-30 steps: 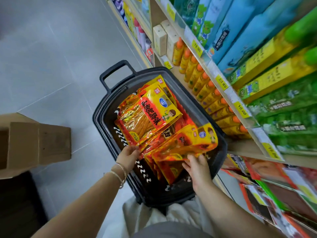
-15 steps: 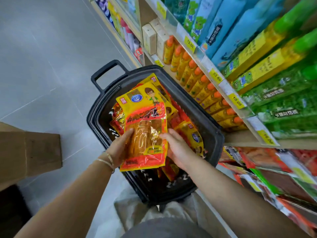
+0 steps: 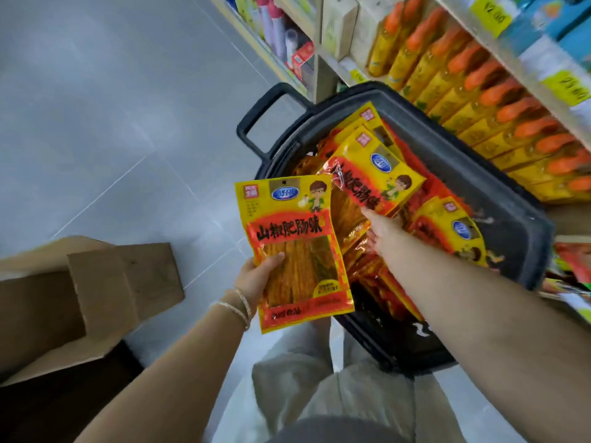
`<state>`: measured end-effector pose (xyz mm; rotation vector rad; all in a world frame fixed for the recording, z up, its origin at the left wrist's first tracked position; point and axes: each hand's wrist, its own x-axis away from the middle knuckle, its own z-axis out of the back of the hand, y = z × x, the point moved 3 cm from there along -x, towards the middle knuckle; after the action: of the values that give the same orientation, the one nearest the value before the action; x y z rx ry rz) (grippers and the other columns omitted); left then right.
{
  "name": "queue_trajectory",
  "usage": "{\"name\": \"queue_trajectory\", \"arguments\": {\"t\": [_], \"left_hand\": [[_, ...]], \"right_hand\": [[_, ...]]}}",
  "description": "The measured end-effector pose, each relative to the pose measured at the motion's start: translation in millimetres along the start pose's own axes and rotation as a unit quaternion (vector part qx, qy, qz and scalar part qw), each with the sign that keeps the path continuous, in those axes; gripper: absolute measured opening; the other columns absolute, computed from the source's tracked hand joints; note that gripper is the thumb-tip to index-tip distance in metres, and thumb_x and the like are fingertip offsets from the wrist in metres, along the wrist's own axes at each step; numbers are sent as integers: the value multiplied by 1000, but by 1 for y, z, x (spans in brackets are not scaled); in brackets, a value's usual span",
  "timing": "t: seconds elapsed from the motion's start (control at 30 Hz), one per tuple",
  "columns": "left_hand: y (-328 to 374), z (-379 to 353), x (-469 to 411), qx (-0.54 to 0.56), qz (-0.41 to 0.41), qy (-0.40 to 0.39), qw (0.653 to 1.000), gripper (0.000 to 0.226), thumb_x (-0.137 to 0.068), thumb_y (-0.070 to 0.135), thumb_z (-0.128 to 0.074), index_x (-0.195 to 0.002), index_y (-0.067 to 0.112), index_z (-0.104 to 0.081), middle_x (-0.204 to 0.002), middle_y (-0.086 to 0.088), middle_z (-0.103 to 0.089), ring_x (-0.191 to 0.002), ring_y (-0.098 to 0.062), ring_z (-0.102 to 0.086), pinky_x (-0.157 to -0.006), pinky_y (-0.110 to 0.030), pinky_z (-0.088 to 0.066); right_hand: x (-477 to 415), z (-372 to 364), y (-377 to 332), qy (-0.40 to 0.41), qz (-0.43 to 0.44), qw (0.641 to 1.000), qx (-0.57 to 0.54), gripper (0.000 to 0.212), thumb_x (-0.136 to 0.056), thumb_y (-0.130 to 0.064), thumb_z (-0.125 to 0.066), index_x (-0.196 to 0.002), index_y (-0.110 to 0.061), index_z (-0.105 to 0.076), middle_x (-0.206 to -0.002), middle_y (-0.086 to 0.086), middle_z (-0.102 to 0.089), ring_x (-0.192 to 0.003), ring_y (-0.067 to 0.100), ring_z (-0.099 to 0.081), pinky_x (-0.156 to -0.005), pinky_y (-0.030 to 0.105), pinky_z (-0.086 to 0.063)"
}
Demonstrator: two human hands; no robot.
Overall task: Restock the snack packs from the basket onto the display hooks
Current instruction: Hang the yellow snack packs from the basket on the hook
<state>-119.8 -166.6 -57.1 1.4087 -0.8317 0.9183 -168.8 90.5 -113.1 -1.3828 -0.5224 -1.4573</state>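
Far left, a cardboard box point(image 3: 96, 292) sits open on the grey tiled floor point(image 3: 96, 107), flaps splayed. Moving in, the left hand point(image 3: 256, 276), with thin bracelets point(image 3: 238, 306) on the wrist, grips a snack pack point(image 3: 297, 247): thumb on the front at its left edge, the other fingers hidden behind. The pack is up in the air, upright and face-on, all yellow and red with a clear window showing orange strips. It hangs just outside the near left edge of the basket point(image 3: 499, 199), its right side overlapping the rim. The basket is dark plastic, its loop handle point(image 3: 256, 123) sticking out from the far left corner. The right hand point(image 3: 380, 231) reaches in over the near edge and pinches a second pack point(image 3: 377, 177) by its lower end, fingertips tucked out of sight under the foil. That pack is tilted and raised above the middle of the basket. Under and around it, a heap of packs point(image 3: 447, 225) of the same kind fills the basket from the far edge to the right side. To the right, yellow bottles point(image 3: 479, 100) with orange caps line a shelf point(image 3: 527, 62) beside the basket, with blurred yellow price tags point(image 3: 489, 14) on its front edge.
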Motion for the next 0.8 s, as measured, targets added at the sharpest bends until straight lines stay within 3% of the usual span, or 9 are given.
{"name": "queue_trajectory", "arguments": {"t": [0.07,0.13,0.23,0.33,0.47,0.53,0.67,0.73,0.8], "left_hand": [[8,0,-4,-4,4,-27,1000,43,-77,28,-73,-113,9,-62,-111,-18,-67,-98,-33,-66,-91,-49,-51],[19,-4,-6,-6,25,-72,997,43,-84,39,-62,-118,11,-60,-115,-17,-66,-104,-33,-64,-95,-49,-48],[40,-8,-6,-55,47,-71,995,48,-89,48,-52,-119,11,-59,-113,-18,-67,-105,-36,-63,-96,-51,-48],[61,-14,-2,-81,3,-46,996,39,-91,30,-56,-122,6,-56,-112,-22,-65,-99,-38,-63,-89,-51,-51],[85,-44,14,-98,-74,-85,989,35,-92,17,-53,-126,10,-54,-119,-23,-62,-108,-41,-59,-94,-54,-47],[95,-69,31,-127,-115,-116,978,35,-91,28,-56,-123,14,-57,-116,-18,-65,-104,-36,-63,-91,-51,-50],[104,-133,81,-201,-190,-187,942,70,-74,70,-54,-130,28,-52,-125,-4,-62,-114,-27,-59,-99,-50,-44],[98,-166,111,-229,-236,-213,920,72,-68,81,-47,-125,38,-54,-131,3,-57,-122,-22,-52,-107,-50,-37],[82,-198,141,-258,-273,-233,897,75,-66,85,-40,-125,40,-53,-135,6,-54,-126,-19,-48,-110,-48,-32]], "right_hand": [[-2,1,6,33,23,999,-9,43,-77,-28,-77,-112,-10,-57,-97,8,-64,-67,12,-55,-54,25,-44],[1,8,10,39,61,997,-13,23,-79,-19,-74,-97,-11,-62,-81,6,-64,-57,11,-50,-50,23,-38],[17,25,14,8,109,994,-30,17,-80,-15,-72,-88,-22,-60,-82,-3,-63,-73,13,-55,-63,24,-45],[43,49,23,3,101,991,-92,30,-78,-23,-75,-104,-19,-60,-106,-5,-62,-95,14,-58,-85,29,-49],[83,85,32,-15,164,976,-145,22,-86,-35,-66,-103,-23,-60,-110,0,-65,-97,13,-62,-76,28,-51],[105,108,37,10,224,966,-130,16,-90,-38,-60,-104,-29,-60,-110,-4,-66,-102,14,-62,-86,36,-52],[147,167,48,47,331,936,-107,3,-92,-35,-57,-96,-36,-58,-96,-20,-62,-99,6,-59,-92,32,-47],[167,205,58,79,383,911,-136,9,-94,-25,-57,-96,-34,-58,-92,-23,-63,-90,-5,-58,-83,20,-46],[183,247,77,116,393,895,-178,6,-94,-23,-56,-93,-28,-59,-71,-24,-60,-68,-6,-54,-63,14,-40]]}}
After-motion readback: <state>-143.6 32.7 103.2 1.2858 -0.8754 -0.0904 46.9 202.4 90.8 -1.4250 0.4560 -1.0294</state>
